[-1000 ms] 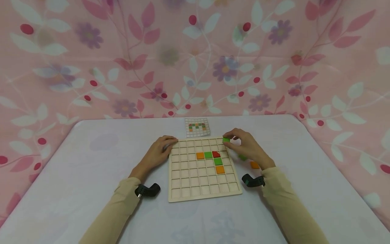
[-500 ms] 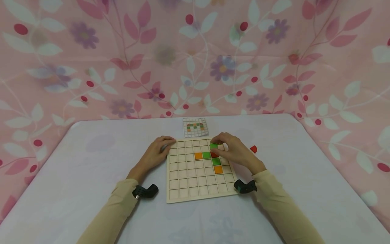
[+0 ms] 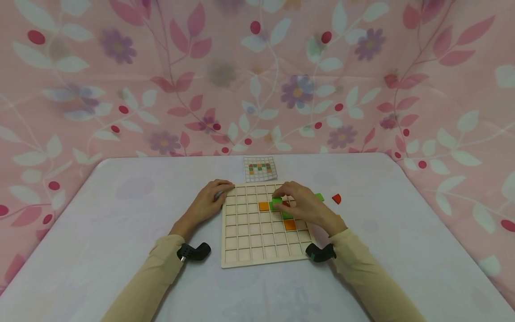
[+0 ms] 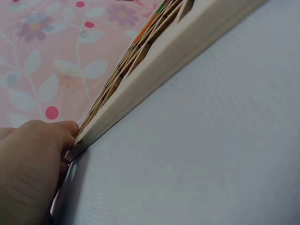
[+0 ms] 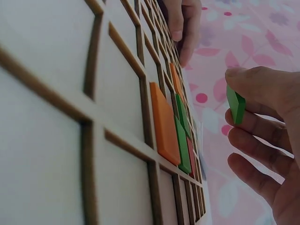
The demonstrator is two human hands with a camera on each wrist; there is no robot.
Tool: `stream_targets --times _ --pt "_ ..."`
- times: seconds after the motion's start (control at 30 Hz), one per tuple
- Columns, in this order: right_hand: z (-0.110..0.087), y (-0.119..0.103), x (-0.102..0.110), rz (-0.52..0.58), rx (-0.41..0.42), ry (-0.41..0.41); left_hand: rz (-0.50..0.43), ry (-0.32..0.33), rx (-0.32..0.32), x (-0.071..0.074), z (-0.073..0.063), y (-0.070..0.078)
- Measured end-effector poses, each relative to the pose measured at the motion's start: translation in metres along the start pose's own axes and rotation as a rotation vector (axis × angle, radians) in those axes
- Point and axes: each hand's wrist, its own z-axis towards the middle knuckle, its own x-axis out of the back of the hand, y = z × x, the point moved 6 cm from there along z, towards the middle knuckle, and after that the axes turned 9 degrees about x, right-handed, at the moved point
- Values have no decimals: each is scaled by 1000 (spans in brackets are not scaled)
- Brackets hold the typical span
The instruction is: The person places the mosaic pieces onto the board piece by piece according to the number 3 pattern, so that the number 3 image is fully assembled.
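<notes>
A wooden grid board lies on the table. My left hand grips its far left corner, fingers at the edge in the left wrist view. Between thumb and forefinger, my right hand pinches a green square tile raised above the board. Set in cells are an orange tile, another orange tile nearer me, and a green tile. A second green tile and a red tile sit there too, partly covered by my right hand in the head view.
Behind the board lies a card printed with a coloured grid pattern. To the right, a loose green tile and a red rounded tile rest on the white table. An orange piece peeks out beside my right wrist.
My right hand has carried the green tile leftward from the board's far right corner, then lower over the row of set tiles. The left hand keeps its place at the corner.
</notes>
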Motion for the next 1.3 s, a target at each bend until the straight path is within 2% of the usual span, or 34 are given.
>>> stream_targets --times 0.33,0.57,0.8,1.0,1.3 --pt "3 -7 -13 -78 -78 -107 0 7 -12 0 0 0" --pt "6 -16 -18 -72 -62 -123 2 -12 13 -1 0 -2" --pt "6 -17 -26 -68 -86 -171 0 -16 20 -2 0 -2" --pt "7 -19 -29 -89 -84 -181 0 5 -2 -1 0 -1" --pt "7 -20 -34 -105 -80 -173 -1 -3 14 0 0 0"
